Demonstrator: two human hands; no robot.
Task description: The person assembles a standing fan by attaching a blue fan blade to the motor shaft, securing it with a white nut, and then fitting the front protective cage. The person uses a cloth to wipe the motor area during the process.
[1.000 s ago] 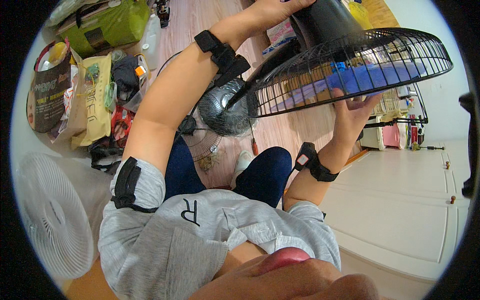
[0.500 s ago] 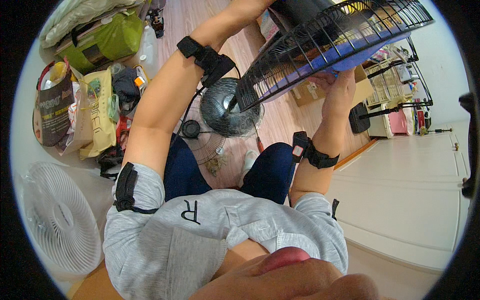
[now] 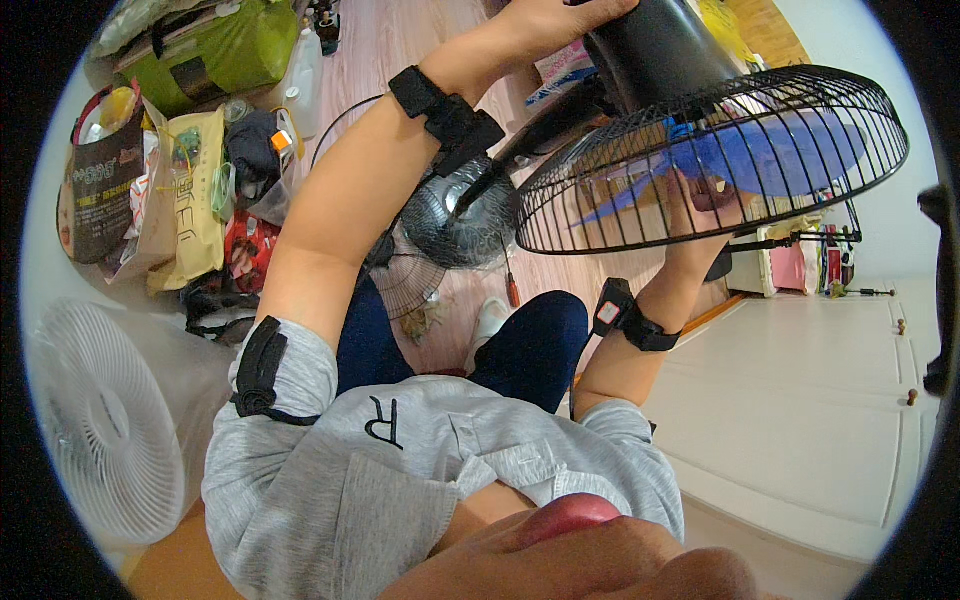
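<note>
A black standing fan fills the upper right, tilted, its dark motor housing [image 3: 665, 60] above and a round wire grille [image 3: 540, 240] below. Translucent blue fan blades [image 3: 810, 155] show through the wires. My left hand [image 3: 575, 18] grips the motor housing at the top edge, some of its fingers cut off by the frame. Behind the grille wires, my right hand [image 3: 708, 205] is closed at the blades near their centre, partly hidden by the wires. From the housing a black pole [image 3: 520, 150] slants down to a round, plastic-wrapped base [image 3: 465, 225] on the floor.
Near my feet lie a loose wire grille [image 3: 412, 285] and a red-handled screwdriver [image 3: 513, 288]. Bags [image 3: 200, 190] and a green storage case [image 3: 215, 55] crowd the left. A white fan under plastic [image 3: 110, 420] stands at lower left. White cabinet doors [image 3: 800, 380] line the right.
The fan head has turned and shifted right and slightly down, showing more blades through the grille. My left hand has moved right with it; my right hand is now seen through the wires.
</note>
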